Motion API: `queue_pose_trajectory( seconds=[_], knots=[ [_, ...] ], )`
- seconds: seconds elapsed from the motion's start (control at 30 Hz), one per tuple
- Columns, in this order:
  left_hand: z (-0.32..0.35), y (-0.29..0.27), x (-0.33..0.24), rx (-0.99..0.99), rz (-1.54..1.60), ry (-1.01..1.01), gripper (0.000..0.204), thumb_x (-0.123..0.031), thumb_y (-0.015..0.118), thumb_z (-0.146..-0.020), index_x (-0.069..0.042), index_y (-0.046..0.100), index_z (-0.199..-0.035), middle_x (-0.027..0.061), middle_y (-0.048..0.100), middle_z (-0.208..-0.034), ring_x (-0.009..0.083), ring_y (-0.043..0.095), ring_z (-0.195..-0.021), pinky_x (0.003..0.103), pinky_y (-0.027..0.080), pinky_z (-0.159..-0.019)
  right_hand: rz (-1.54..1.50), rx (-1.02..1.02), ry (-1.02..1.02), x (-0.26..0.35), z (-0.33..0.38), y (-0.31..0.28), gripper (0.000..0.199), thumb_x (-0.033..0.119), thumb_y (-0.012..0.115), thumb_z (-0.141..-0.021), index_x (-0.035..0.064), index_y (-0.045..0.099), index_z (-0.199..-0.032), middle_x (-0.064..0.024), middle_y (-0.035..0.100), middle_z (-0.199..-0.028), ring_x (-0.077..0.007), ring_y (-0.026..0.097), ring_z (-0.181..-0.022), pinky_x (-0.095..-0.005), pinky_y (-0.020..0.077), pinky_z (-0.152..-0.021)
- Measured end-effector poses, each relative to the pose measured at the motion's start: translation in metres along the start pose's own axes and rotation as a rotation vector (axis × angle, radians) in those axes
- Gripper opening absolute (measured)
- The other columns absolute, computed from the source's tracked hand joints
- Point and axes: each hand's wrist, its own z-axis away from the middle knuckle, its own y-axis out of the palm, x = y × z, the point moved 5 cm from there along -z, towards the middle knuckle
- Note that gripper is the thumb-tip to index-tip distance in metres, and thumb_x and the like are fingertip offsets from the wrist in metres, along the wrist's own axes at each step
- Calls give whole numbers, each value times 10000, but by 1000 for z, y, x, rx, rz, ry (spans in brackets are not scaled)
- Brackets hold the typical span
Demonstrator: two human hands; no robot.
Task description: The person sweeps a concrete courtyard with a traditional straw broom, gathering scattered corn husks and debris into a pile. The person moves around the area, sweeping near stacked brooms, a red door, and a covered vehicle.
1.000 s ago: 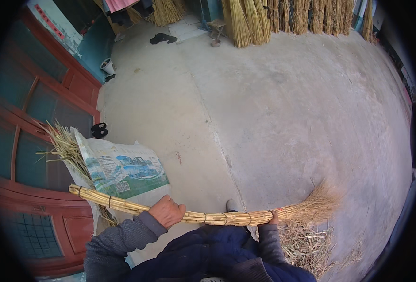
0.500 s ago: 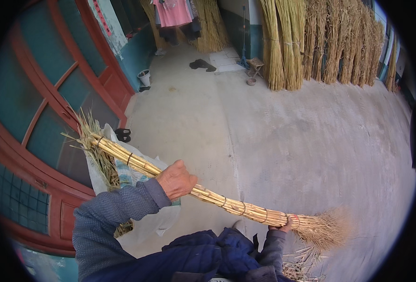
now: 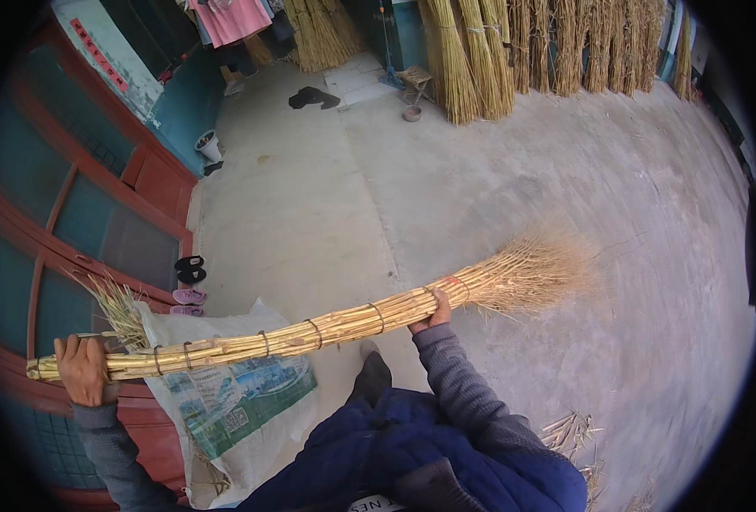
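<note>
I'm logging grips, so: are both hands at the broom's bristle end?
No, the left hand grips the broom near its handle end, while the right hand is beside the bristles.

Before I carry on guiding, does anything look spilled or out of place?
Yes: loose straw scraps lie strewn on the floor at lower right, like litter. A dark, unidentifiable item lies crumpled farther off, as if dropped. The broom shows no visible damage.

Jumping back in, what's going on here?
A person holds a long bound-stalk broom across the body. The left hand grips near the handle's end; the right hand holds it just behind the bristles. In view, the broom partly covers a white sack of straw; stalk scraps lie at lower right.
</note>
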Motion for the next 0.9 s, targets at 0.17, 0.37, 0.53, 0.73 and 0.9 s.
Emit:
queue_pose_trajectory(
  seconds=[0.17,0.37,0.53,0.73,0.9],
  knots=[
    [21,-33,-54,-3,-82,-97,174,8,575,-668,-28,405,-665,153,384,-631,328,401,-637,433,337,-664,-34,-69,96,-27,-54,-33,286,274,611,-769,84,545,-972,-73,588,-937,-286,558,-962,-462,442,-917],
    [-36,47,-93,-19,-59,116,220,-41,611,-582,-52,398,-637,121,424,-585,279,431,-599,406,359,-638,26,-197,162,-35,-116,-123,329,309,604,-783,65,564,-1000,-111,610,-981,-304,587,-932,-475,477,-886],
    [-89,183,-133,72,181,256,153,-112,582,-604,-104,433,-572,56,456,-526,209,462,-564,339,379,-621,109,-416,12,32,-82,-221,401,388,622,-731,85,562,-987,-129,604,-1045,-337,568,-1013,-533,431,-942],
    [-153,337,-220,232,425,411,168,-155,625,-617,-119,461,-627,46,535,-518,201,537,-555,329,401,-682,81,-593,-178,135,-40,-218,289,352,557,-739,108,559,-895,-70,611,-932,-313,584,-918,-548,457,-881],
    [-207,405,-277,315,511,433,193,-189,646,-608,-127,471,-661,39,545,-544,219,559,-594,355,417,-681,27,-514,-528,224,-69,-226,253,297,603,-708,101,555,-860,-57,608,-884,-305,592,-879,-536,493,-852]
  ],
)
